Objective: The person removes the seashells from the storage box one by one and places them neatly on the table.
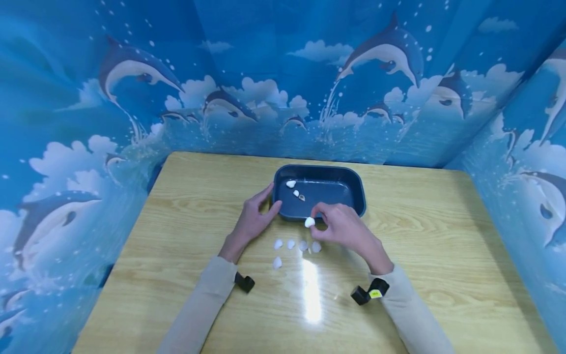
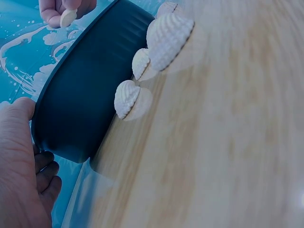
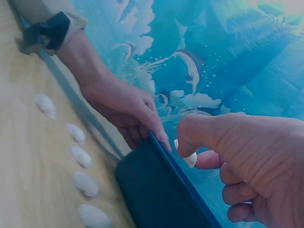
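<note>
My right hand [image 1: 342, 223] pinches a small white seashell [image 1: 309, 222] between thumb and forefinger, over the near rim of a dark blue rectangular tub [image 1: 363, 196]. In the right wrist view the shell [image 3: 191, 159] shows partly between the fingertips. At the tub's left front corner my left hand [image 1: 254, 216] holds the wall, thumb at the rim and fingers along the outer side. Inside the tub lie two white shells [image 1: 291, 184] and a smaller brownish shell [image 1: 302, 197], toward the left. Several pale ribbed shells [image 2: 127, 99] rest on the table before the tub.
Most of the loose shells form a row [image 1: 291, 244] near the tub's front, with one shell [image 1: 277, 262] closer to me. The wood-grain table [image 1: 424, 236] ends at a blue dolphin-print curtain [image 1: 274, 132] behind and at both sides.
</note>
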A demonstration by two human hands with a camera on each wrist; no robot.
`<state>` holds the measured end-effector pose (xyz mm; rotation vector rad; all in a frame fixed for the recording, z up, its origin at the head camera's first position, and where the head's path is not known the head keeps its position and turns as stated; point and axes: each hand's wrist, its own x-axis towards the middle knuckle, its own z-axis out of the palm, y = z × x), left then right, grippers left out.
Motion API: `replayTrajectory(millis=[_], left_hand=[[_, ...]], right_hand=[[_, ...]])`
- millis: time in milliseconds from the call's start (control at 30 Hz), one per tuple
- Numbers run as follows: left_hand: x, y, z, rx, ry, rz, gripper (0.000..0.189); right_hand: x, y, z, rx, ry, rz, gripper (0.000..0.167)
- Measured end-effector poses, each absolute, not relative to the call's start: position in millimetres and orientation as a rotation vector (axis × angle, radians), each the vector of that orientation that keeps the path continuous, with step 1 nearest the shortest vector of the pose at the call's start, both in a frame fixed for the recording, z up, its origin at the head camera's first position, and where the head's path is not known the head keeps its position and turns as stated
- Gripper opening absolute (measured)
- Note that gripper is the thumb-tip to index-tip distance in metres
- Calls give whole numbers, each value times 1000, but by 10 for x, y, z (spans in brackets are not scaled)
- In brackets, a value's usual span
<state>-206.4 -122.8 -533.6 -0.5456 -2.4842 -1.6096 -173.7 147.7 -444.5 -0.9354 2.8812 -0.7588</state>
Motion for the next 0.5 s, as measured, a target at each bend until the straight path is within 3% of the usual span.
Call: replayTrajectory(millis=[500], left_hand=[[-2060, -1223, -5316, -525, -2508, -1588, 66]], right_hand=[[-1445, 1336, -4715, -1099, 2728, -779, 23]])
